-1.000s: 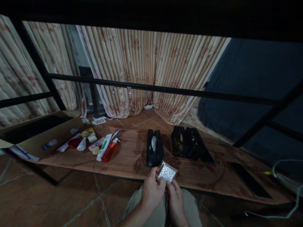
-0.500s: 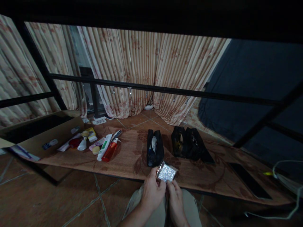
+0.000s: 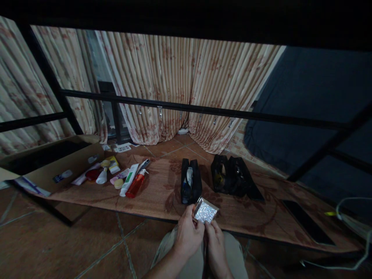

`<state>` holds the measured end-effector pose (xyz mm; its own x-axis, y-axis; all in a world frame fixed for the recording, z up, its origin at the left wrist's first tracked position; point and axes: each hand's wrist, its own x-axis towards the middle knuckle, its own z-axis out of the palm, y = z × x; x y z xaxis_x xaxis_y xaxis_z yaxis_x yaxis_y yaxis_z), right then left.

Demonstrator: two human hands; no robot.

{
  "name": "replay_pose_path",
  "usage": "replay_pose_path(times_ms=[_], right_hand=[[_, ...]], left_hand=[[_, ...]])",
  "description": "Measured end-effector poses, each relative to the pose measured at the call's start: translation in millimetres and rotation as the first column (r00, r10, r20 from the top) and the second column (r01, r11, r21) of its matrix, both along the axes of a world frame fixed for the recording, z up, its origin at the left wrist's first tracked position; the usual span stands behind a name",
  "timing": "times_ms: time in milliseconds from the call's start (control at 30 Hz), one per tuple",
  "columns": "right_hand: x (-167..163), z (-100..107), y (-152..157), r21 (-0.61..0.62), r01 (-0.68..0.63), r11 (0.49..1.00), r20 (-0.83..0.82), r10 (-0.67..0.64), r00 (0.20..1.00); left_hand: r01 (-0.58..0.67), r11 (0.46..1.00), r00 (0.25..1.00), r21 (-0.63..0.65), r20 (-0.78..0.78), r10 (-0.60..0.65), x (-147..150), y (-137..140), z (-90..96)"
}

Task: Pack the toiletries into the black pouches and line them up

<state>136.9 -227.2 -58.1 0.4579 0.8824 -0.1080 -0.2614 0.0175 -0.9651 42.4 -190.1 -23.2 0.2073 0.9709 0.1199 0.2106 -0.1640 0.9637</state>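
Note:
A small square case with a glittery silver face (image 3: 205, 211) is held above my lap, at the front edge of the cloth-covered shelf (image 3: 162, 190). My left hand (image 3: 188, 230) grips its left side, fingers curled round the edge. At the lower right edge my right hand (image 3: 215, 240) pinches it, its thumb near the left one. Just beyond the case stands an open black pouch (image 3: 191, 186) with a pale item inside. To its right sit more black pouches (image 3: 232, 176), open at the top, their contents too dark to name.
On the left lie a red pump bottle (image 3: 136, 186), a white-and-green tube (image 3: 129, 180) and several small toiletries beside a cardboard box (image 3: 84, 164). A dark flat panel (image 3: 308, 223) and a white cable (image 3: 364, 252) are at the right. A black metal bar (image 3: 180, 107) crosses behind.
The silver face of the case has tilted slightly and shows a little more fully. Both hands keep nearly the same hold; the view has shifted only slightly.

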Motion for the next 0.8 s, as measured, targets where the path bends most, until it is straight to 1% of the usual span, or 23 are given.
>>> replay_pose_path(times_ms=[167,300,433,633,800], right_hand=[[-2.4,0.8,0.0,0.023,0.018,1.000,-0.035,-0.017,0.999],[-1.9,-6.9,-1.0,0.032,-0.016,0.999,-0.135,0.020,0.991],[-0.2,-14.0,-1.9,0.036,-0.040,0.999,-0.192,0.046,0.980],[0.0,-16.1,-0.6,0.064,-0.055,0.996,-0.175,0.065,0.982],[-0.3,-11.1,-0.8,0.064,-0.058,0.996,-0.148,0.067,0.987]], left_hand=[[0.000,1.000,1.000,-0.009,-0.014,0.000,0.5,0.0,0.1],[-0.007,1.000,1.000,-0.019,-0.023,0.006,0.0,-1.6,0.7],[-0.015,1.000,1.000,-0.008,-0.012,0.015,-0.2,-2.2,1.6],[-0.016,1.000,1.000,-0.016,0.005,0.016,-0.6,-1.0,2.7],[-0.021,1.000,1.000,-0.019,-0.019,0.021,-0.4,-0.6,2.5]])
